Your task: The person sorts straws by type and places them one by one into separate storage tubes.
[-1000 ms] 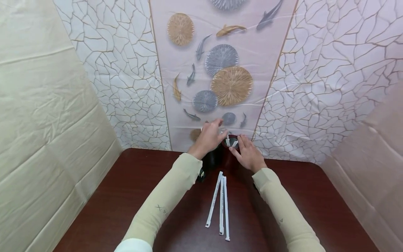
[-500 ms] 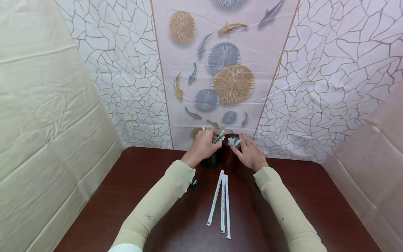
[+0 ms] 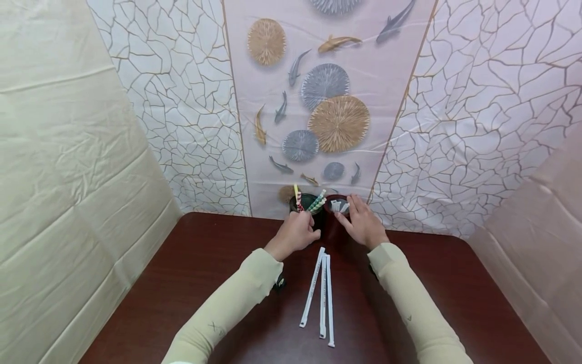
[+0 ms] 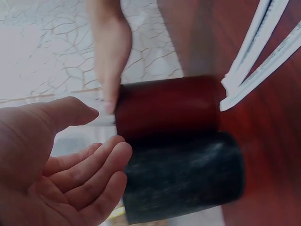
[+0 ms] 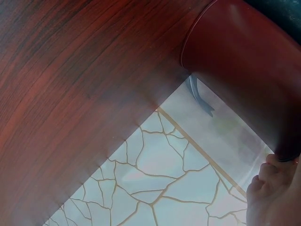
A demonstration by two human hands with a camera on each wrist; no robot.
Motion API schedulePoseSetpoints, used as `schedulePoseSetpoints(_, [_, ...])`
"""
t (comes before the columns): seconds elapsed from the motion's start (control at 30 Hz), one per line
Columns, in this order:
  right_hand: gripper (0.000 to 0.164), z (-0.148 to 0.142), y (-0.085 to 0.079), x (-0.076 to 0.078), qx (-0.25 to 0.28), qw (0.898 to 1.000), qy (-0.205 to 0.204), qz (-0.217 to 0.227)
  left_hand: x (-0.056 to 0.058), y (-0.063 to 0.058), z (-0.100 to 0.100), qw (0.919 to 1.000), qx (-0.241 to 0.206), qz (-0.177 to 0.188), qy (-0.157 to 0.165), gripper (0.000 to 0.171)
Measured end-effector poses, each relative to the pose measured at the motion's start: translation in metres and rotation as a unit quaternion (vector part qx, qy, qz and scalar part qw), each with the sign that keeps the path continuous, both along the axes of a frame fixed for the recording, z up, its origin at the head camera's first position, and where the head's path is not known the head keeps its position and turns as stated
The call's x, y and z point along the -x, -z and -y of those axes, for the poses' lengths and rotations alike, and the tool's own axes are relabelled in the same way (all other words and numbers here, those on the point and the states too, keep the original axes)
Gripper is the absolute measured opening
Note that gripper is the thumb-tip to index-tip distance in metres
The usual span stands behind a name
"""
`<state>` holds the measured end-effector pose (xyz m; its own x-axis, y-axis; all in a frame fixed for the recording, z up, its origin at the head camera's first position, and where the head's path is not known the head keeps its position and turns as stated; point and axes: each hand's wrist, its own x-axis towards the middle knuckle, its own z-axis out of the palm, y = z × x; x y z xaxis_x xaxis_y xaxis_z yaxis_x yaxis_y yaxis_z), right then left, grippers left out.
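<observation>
A dark green cylindrical cup (image 3: 313,202) stands at the back of the table, with several patterned straws (image 3: 317,201) leaning in it. Touching its side is a dark red cup (image 4: 169,106), which has white-wrapped straws (image 3: 338,205) inside. My left hand (image 3: 295,233) is at the green cup's near rim; in the left wrist view its fingers are loosely bent, thumb apart, with nothing between them. My right hand (image 3: 362,225) holds the red cup by its rim, thumb on the near side and fingers on the right. Three white-wrapped straws (image 3: 324,293) lie on the table before the cups.
The dark red-brown table (image 3: 204,273) ends at a patterned fabric backdrop (image 3: 291,167) just behind the cups. Cream fabric walls (image 3: 91,202) rise on both sides. A small dark object (image 3: 279,282) shows beside the left sleeve.
My left hand has come from above the green cup down to its near rim, uncovering the patterned straws. White straws in the red cup have sunk lower. The right hand stays on the red cup.
</observation>
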<state>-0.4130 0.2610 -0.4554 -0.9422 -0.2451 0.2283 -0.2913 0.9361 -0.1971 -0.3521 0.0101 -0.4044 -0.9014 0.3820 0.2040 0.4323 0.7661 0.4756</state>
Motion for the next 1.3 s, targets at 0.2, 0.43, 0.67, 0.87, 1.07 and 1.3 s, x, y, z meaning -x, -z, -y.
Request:
schedulePoseSetpoints(0.2, [0.090, 0.001, 0.000, -0.001, 0.000, 1.000, 0.002, -0.002, -0.001, 0.026, -0.008, 0.9990, 0.009, 0.044, -0.003, 0.045])
schedulePoseSetpoints(0.43, [0.090, 0.001, 0.002, 0.001, -0.001, 1.000, 0.003, -0.001, 0.001, 0.058, -0.014, 0.9958, 0.013, 0.090, -0.010, 0.054])
schedulePoseSetpoints(0.67, [0.089, 0.001, 0.001, -0.001, 0.001, 1.000, 0.007, 0.004, 0.000, 0.079, -0.019, 0.9945, 0.030, 0.096, -0.027, 0.046])
schedulePoseSetpoints(0.87, [0.089, 0.001, 0.002, 0.000, -0.001, 1.000, 0.006, 0.004, 0.026, 0.125, -0.024, 0.9922, 0.030, 0.117, -0.030, 0.040])
schedulePoseSetpoints(1.07, [0.090, 0.000, 0.001, 0.001, -0.001, 1.000, 0.002, -0.004, 0.055, 0.164, -0.031, 0.9902, 0.031, 0.134, -0.026, 0.040])
schedulePoseSetpoints(1.3, [0.090, -0.001, 0.001, 0.002, -0.001, 1.000, -0.002, -0.002, 0.055, 0.164, -0.037, 0.9871, 0.046, 0.150, -0.030, 0.039])
